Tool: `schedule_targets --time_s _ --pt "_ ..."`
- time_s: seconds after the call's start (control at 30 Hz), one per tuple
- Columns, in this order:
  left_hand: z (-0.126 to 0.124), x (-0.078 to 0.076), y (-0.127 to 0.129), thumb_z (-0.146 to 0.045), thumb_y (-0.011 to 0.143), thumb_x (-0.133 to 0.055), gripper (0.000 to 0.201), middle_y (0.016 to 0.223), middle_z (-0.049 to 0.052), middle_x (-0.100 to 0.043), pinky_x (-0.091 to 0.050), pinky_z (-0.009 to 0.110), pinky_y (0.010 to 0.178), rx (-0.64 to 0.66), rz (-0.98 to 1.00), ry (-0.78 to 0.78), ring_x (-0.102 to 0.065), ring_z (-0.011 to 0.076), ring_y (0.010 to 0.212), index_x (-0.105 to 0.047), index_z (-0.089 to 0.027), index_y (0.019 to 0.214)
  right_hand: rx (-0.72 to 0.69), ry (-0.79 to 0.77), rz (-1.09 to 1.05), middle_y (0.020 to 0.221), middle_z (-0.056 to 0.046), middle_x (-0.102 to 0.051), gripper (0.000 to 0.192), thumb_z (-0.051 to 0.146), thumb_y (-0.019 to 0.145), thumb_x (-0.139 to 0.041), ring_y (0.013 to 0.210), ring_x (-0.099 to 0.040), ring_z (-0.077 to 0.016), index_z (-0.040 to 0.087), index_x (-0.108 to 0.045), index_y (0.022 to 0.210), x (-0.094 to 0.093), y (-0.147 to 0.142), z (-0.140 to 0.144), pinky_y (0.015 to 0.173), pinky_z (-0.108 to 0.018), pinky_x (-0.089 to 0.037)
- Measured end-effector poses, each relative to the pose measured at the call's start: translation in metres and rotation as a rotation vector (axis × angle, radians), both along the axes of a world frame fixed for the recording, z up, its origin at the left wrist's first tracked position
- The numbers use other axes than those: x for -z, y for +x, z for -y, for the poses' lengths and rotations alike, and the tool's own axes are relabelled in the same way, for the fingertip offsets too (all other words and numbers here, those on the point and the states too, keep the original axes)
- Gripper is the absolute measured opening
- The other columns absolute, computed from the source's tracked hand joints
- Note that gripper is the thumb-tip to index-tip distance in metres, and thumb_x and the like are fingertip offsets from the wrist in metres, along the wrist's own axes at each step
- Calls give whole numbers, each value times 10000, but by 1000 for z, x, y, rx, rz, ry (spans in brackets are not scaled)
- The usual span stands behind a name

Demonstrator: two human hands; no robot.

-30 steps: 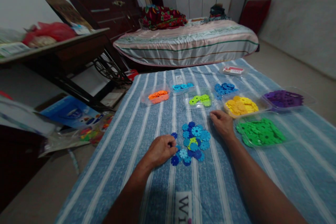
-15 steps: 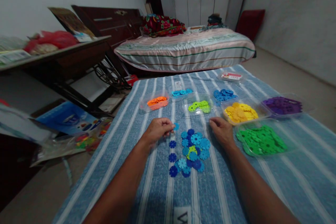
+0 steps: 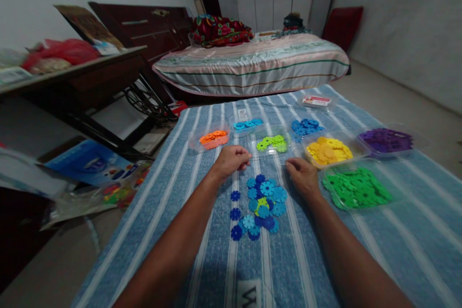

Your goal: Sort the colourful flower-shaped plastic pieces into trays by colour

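A heap of light-blue and dark-blue snowflake discs, with one lime disc in it, lies on the striped blue cloth. My left hand hovers just beyond the heap, near the lime-disc tray. Its fingers are pinched together on a small light-blue disc that is barely visible. My right hand rests curled on the cloth at the heap's right edge, beside the green-disc tray, and holds nothing visible.
Clear trays hold sorted discs: orange, light blue, dark blue, yellow, purple. A small red-labelled box lies farther back. A bed is behind, a dark table and bags to the left.
My left hand picked a light-blue disc from the heap's near-left side and carried it forward toward the trays. My right hand stayed put.
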State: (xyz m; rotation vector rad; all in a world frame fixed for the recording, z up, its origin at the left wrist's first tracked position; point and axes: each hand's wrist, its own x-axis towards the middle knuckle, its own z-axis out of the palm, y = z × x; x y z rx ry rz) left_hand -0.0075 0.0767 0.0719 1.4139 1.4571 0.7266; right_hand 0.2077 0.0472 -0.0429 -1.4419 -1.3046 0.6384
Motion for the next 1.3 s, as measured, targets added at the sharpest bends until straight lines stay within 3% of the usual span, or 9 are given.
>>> schedule_targets --time_s 0.13,0.23,0.37,0.53,0.77,0.9,1.03,1.17,1.3 --pt "36 10 -14 -244 687 -656 110 516 -37 -543 -344 211 489 292 -178 -71 -475 86 477 -630 -143 651 4 -10 3 809 -58 -722 332 448 763 -514 770 -643 -223 189 -721 788 0 0 0 755 -341 -473" --pt "55 17 -18 -203 674 -656 131 563 -47 -530 -345 217 525 468 -258 -91 -466 90 524 -695 -143 784 13 -13 13 808 -63 -725 344 461 749 -513 764 -642 -228 190 -723 786 0 0 -1 754 -349 -475" --pt "70 23 -16 -132 673 -641 312 659 -34 -571 -368 223 584 514 -430 -43 -510 107 598 -722 -172 972 10 -7 8 813 -62 -727 341 462 745 -512 786 -649 -235 197 -723 784 1 1 -1 776 -356 -479" --pt "73 26 -13 -135 672 -659 318 728 -25 -601 -381 227 622 518 -549 -4 -543 123 658 -715 -192 980 3 -19 5 803 -65 -720 348 462 749 -504 779 -648 -239 193 -721 786 2 0 -1 772 -360 -480" --pt "73 28 -20 -203 653 -665 71 600 -46 -524 -328 218 547 449 -440 -48 -473 108 587 -618 -164 688 8 -3 18 808 -60 -722 345 445 766 -497 773 -645 -224 188 -725 793 0 -1 0 760 -339 -474" --pt "71 29 -29 -295 618 -696 195 549 -42 -490 -294 226 510 436 -255 -161 -433 100 539 -555 -162 594 -3 13 32 811 -55 -722 330 426 783 -497 769 -643 -218 189 -726 798 1 -1 -1 754 -334 -474" --pt "68 18 -40 -373 606 -745 282 513 -36 -496 -299 232 501 413 -141 -249 -418 87 505 -567 -155 584 1 18 42 817 -49 -727 316 416 794 -497 771 -645 -214 200 -728 804 2 -1 -1 756 -331 -480" --pt "44 0 -42 -377 612 -780 294 515 -12 -564 -315 222 464 207 -57 -210 -441 79 451 -594 -150 603 0 23 41 815 -52 -727 314 413 792 -499 779 -649 -220 199 -728 799 1 -1 -1 765 -339 -480" --pt "-14 -25 -25 -249 664 -757 194 566 0 -620 -369 189 454 -141 215 -67 -461 57 435 -595 -142 654 -13 20 30 821 -54 -726 316 407 791 -495 784 -651 -223 195 -729 809 2 -1 -1 767 -342 -479"
